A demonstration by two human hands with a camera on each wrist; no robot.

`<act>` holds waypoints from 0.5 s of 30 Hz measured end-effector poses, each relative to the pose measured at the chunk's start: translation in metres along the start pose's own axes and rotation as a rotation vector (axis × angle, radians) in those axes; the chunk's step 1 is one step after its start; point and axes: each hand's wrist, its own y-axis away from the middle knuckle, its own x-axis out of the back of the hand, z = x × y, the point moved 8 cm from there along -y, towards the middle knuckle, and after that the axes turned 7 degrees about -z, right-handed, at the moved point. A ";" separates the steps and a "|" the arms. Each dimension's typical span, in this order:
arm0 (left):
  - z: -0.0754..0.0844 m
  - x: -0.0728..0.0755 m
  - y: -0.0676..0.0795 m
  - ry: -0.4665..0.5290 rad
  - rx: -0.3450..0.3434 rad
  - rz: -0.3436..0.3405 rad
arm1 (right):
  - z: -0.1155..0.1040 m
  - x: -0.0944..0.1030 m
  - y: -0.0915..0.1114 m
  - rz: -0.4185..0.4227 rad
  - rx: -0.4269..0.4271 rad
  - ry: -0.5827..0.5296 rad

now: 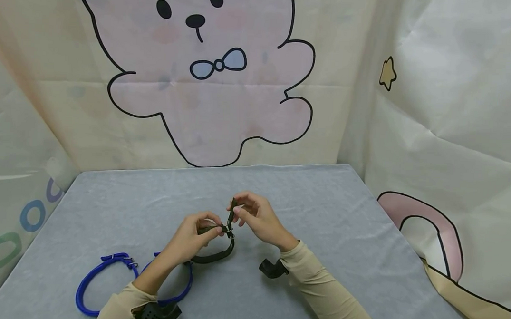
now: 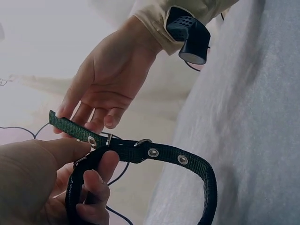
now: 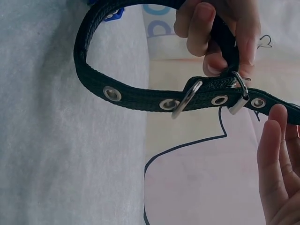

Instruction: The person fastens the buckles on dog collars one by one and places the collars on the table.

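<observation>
A dark green collar (image 1: 213,259) with metal eyelets is looped between both hands, above the table. My left hand (image 1: 197,230) grips it beside the buckle (image 3: 239,93); in the left wrist view, thumb and fingers close on the band there. The strap's free end (image 2: 70,126) runs through the buckle. My right hand (image 1: 259,218) pinches that end between thumb and fingers. On the loop next to the buckle, a metal D-ring (image 3: 187,99) shows in the right wrist view. The left hand partly covers the band behind the buckle.
Two blue collars lie on the grey table cloth (image 1: 321,219) at the near left: one blue collar (image 1: 81,290) in a round loop, another blue collar (image 1: 188,282) partly behind the left forearm. Printed curtains stand behind and on both sides.
</observation>
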 end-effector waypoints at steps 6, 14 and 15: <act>0.002 0.001 -0.001 0.003 -0.031 0.000 | 0.002 0.001 0.000 -0.008 0.004 -0.004; 0.004 0.000 -0.001 0.000 -0.045 -0.007 | 0.003 0.000 0.001 -0.022 0.000 -0.022; 0.004 0.000 -0.001 -0.003 -0.045 -0.007 | 0.003 0.000 0.001 -0.023 0.002 -0.023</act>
